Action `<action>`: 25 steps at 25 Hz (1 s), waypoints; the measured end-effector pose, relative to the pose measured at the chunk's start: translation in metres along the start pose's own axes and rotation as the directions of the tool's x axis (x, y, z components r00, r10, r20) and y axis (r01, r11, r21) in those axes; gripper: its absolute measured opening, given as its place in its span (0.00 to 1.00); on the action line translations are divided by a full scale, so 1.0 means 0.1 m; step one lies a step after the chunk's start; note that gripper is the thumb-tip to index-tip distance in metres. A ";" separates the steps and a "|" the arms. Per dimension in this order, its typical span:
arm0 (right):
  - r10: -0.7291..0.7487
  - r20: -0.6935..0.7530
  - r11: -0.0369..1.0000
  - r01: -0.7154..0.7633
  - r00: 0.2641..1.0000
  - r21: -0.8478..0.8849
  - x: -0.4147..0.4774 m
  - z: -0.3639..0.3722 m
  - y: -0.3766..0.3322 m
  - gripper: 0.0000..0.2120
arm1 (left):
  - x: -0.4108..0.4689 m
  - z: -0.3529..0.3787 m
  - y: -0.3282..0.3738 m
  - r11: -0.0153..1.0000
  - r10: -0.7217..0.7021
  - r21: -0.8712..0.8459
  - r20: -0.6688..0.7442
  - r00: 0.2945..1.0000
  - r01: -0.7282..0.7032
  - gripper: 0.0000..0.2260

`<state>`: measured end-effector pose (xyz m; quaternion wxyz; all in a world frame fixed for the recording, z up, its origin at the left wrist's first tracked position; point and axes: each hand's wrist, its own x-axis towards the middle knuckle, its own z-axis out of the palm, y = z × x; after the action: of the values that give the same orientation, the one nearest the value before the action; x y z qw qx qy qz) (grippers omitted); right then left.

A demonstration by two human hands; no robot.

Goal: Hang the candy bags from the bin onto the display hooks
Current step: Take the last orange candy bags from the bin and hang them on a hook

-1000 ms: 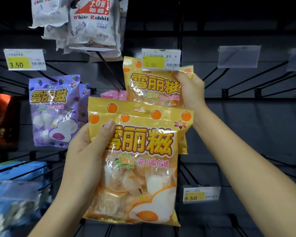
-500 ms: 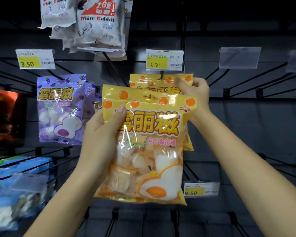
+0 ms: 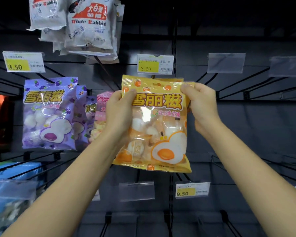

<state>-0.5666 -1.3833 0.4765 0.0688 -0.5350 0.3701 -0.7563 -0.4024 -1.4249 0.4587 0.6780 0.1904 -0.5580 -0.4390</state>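
Observation:
I hold an orange candy bag [image 3: 158, 127] up against the display, just under the 3.50 price tag [image 3: 155, 64] at the tip of a hook. My left hand [image 3: 120, 113] grips the bag's upper left edge, thumb across its front. My right hand [image 3: 201, 106] pinches its top right corner. Behind the held bag, the edge of another orange bag [image 3: 175, 80] peeks out. The hook's rod is mostly hidden by the tag and the bags.
Purple candy bags [image 3: 49, 113] hang to the left, with a pink bag [image 3: 102, 108] behind my left hand. White Rabbit bags [image 3: 89, 26] hang above. Bare hooks [image 3: 232, 82] with blank tag holders stretch to the right. Blue bags [image 3: 12, 189] sit at lower left.
My left hand lifted the front orange bag up to the hook's height. My right hand came off the hanging bag and took the front bag's top right corner.

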 end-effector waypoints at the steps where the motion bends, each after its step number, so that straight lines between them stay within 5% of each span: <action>1: 0.025 -0.012 1.000 -0.024 1.000 0.011 0.05 0.02 0.00 0.14 | 0.06 0.00 0.01 1.000 0.006 0.014 -0.019 1.000 -0.005 0.06; 5: 0.023 -0.027 1.000 -0.023 0.999 -0.003 0.18 0.10 -0.06 0.08 | 0.28 -0.03 0.12 0.998 0.008 0.066 -0.023 1.000 -0.006 0.06; 9: -0.028 -0.018 1.000 0.028 0.999 0.002 0.28 0.15 -0.10 0.15 | 0.41 -0.06 0.19 0.980 0.162 0.117 0.003 0.987 -0.162 0.08; 17: -0.001 -0.024 1.000 0.001 1.000 -0.022 0.42 0.21 -0.11 0.14 | 0.62 -0.01 0.21 0.956 0.244 0.193 -0.103 0.964 -0.221 0.07; 25: -0.015 -0.033 0.987 0.010 0.999 -0.162 0.31 0.18 0.03 0.11 | 0.50 -0.06 0.05 0.837 0.328 0.502 -0.144 0.934 -0.217 0.15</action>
<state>-0.5653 -1.4099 0.5008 0.0142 -0.5281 0.4279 -0.7334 -0.3955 -1.4639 0.4897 0.7240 0.3183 -0.5904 -0.1615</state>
